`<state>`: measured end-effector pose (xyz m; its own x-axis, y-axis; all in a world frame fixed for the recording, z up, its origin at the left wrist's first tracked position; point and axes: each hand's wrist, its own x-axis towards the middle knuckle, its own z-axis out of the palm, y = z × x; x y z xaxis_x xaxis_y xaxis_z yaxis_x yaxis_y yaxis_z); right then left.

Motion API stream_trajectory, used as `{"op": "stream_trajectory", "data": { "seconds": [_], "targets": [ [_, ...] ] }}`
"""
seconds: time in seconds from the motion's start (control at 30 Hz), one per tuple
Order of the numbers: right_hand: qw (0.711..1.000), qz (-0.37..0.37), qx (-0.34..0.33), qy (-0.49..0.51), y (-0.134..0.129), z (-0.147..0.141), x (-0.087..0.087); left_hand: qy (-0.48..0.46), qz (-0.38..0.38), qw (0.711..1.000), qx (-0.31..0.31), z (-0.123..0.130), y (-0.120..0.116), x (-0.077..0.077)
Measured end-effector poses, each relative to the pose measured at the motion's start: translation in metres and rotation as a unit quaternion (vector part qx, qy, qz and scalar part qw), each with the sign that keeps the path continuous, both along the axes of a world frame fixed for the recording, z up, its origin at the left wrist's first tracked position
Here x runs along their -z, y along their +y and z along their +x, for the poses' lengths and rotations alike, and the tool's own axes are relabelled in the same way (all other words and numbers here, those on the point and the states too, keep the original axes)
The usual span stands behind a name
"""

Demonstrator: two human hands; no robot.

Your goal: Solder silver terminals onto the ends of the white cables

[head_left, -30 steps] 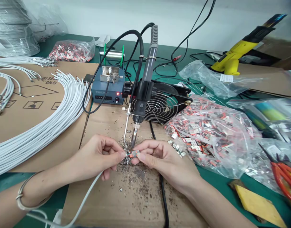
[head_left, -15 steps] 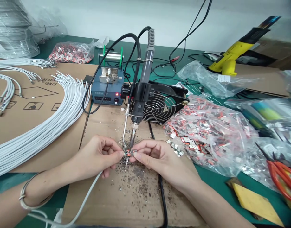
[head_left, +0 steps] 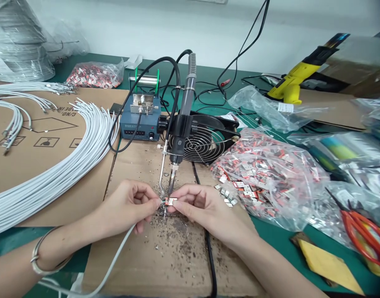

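White-and-red small part [head_left: 171, 202], one: directly beneath the tip of the soldering iron [head_left: 178, 140], contact too fine to tell. Right hand [head_left: 205, 205], right of the tip: grip closed on the part's outer end, thumb against forefinger. Left hand [head_left: 132, 205], left of the tip: grip pinched on the white cable [head_left: 118, 251], near its thin wire end. Handling, as judged: both wrists low and steady; wire and part in one line, joint squared to the tip; no sideways pull while solder is soft; fingertips back from the hot metal, the right ones especially, being close.

Feed tube [head_left: 162, 169], bent metal: just left of the iron, its mouth near the joint; best left unnudged. Fan [head_left: 194, 145], black, wire guard: behind the iron. Blue station [head_left: 137, 129]: behind and left. Cable bundle [head_left: 68, 170], white: farther left. Bag of small parts [head_left: 270, 165]: right of the iron, on the green bench [head_left: 269, 238].
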<state>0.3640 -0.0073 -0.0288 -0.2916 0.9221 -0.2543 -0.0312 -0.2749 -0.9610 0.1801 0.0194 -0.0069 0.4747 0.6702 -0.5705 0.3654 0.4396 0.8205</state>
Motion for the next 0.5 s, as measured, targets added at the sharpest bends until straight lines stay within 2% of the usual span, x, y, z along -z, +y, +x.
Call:
{"op": "stream_trajectory", "data": {
  "seconds": [0.23, 0.5],
  "targets": [
    [1.0, 0.003, -0.015, -0.002, -0.0021, 0.0038, -0.0025, -0.015, 0.002, 1.0, -0.006, -0.0004, -0.0032, -0.0005],
    [0.999, 0.003, -0.021, 0.035, -0.0012, 0.0042, 0.001, 0.012, -0.005, 1.0, 0.0, 0.0013, -0.0013, -0.0068]
  ]
}}
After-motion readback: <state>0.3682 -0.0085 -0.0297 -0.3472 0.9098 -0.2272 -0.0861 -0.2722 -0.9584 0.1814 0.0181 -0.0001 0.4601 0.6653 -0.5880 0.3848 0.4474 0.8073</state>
